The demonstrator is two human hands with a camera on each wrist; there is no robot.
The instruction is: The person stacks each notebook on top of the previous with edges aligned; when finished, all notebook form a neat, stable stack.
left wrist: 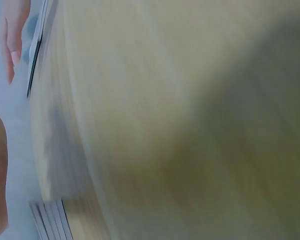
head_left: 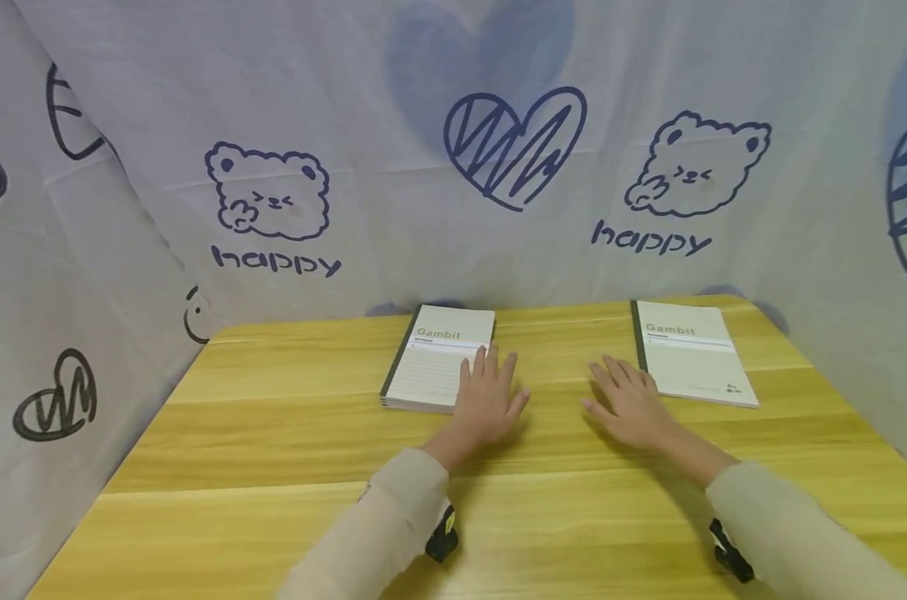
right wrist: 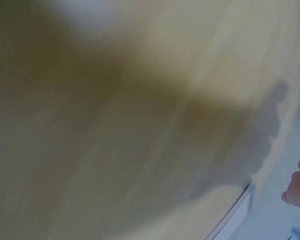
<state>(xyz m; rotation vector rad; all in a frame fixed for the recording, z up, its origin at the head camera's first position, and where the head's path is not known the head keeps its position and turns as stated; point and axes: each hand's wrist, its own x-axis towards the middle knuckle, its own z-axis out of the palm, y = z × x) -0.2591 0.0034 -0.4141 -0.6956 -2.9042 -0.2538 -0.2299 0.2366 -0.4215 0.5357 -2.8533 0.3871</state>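
A stack of several notebooks [head_left: 431, 358] marked "Gambit" lies at the back middle of the table, its layered edges showing in the left wrist view. The left hand [head_left: 489, 400], fingers spread, reaches over the stack's lower right corner; whether it touches the cover cannot be told. At the back right lies a thinner "Gambit" notebook [head_left: 689, 350] with a dark spine. The right hand [head_left: 629, 404] has its fingers extended beside that notebook's lower left edge. Neither hand holds anything. In the right wrist view, a sliver of notebook [right wrist: 234, 220] shows below the hand's shadow.
The wood-grain table [head_left: 273, 450] ends at a white cloth [head_left: 393, 208] printed with bears and hearts, which hangs behind it and at both sides. Dark devices are strapped under both sleeves, such as the left wrist device [head_left: 442, 537].
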